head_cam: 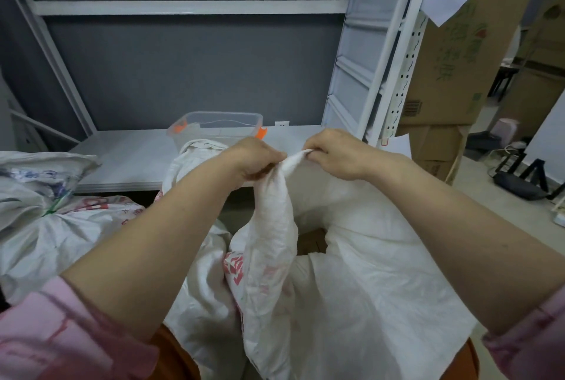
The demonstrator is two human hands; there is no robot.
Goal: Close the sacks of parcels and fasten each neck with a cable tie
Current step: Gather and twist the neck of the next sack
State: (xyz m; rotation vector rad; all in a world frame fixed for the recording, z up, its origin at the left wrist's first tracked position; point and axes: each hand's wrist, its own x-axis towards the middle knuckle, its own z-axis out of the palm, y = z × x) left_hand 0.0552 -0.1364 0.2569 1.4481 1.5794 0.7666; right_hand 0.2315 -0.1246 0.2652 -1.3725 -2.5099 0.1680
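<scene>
shelf edge [122, 187] behind pinched sack [275, 227]

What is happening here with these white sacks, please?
A person is closing a white sack. The left hand and the right hand both pinch its top edge and hold it up, bunched. The mouth is partly open below, with something brown inside. No cable tie is on this neck yet. At the left lies another sack, already fastened with a green tie. A clear plastic box sits on the shelf behind.
</scene>
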